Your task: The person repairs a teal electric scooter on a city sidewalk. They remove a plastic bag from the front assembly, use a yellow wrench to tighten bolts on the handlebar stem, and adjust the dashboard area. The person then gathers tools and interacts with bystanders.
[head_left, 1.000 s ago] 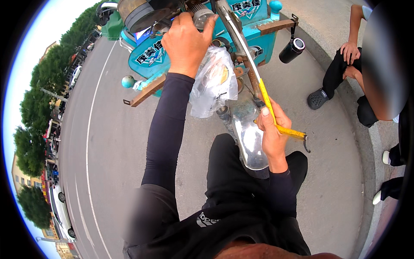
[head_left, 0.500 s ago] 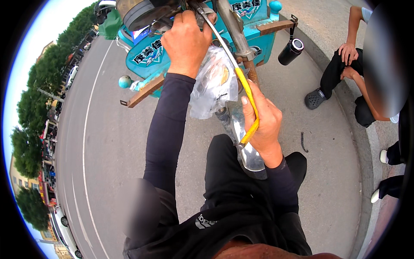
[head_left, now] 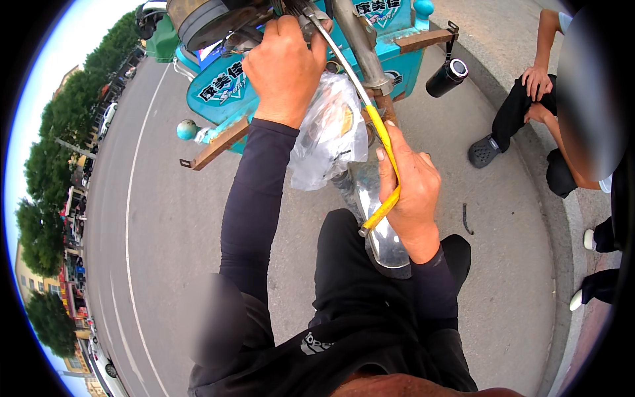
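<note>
At the far left, a dark round machine part is cut off by the frame. Right of it, the left hand is half curled against the machinery; its fingertips are hidden, so any hold is unclear. A clear plastic bag hangs just nearer. Farther right, the right hand wraps the yellow-handled tool, whose shaft reaches far left, its tip hard to make out.

R hand turned vs 1 s ago, yellow tool swung L off pole, shaft now by L hand's thumb, bent end flipped from R to lower L, dark strip on ground now uncovered
</note>
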Tool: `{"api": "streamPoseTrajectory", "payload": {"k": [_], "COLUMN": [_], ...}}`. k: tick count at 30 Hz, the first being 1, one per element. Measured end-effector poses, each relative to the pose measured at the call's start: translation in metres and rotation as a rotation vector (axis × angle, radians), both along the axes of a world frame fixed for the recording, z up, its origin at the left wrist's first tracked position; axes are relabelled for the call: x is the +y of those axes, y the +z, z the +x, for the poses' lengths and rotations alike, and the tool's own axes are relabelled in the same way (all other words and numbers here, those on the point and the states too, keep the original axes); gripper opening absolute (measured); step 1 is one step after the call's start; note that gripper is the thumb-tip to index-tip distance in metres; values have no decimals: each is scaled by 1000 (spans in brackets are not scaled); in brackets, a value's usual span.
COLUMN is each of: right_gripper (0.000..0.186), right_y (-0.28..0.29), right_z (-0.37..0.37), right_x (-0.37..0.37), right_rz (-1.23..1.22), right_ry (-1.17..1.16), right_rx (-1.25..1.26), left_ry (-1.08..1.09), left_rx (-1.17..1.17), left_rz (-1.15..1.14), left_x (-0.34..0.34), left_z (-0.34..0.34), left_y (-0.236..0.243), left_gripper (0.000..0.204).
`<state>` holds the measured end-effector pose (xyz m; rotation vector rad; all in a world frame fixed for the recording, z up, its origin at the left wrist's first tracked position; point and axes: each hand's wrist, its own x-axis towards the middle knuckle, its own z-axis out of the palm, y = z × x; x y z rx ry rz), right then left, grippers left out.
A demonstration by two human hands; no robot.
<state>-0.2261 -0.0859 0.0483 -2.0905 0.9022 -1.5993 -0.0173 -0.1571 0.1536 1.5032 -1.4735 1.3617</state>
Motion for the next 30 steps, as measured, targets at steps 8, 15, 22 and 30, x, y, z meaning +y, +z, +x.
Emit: {"api": "streamPoseTrajectory", "payload": {"k": [8, 15, 22, 30], "right_gripper": [50, 36, 35, 45], "right_y": [-16, -19, -14, -19], "right_z": [7, 27, 18, 13], "right_x": [1, -1, 1, 0], "right_rz": [153, 8, 320, 960], "right_ry": [135, 31, 246, 931], "right_rx": [-237, -252, -382, -1051], "left_ry": [2, -31, -4, -15], "left_rx": [-1, 38, 132, 125], "left_rz": [25, 72, 106, 105], "left_x": [3, 4, 8, 9], "left_z": [5, -1, -4, -5], "left_y": [0, 3, 5, 6], "left_gripper": [37, 34, 28, 27]}}
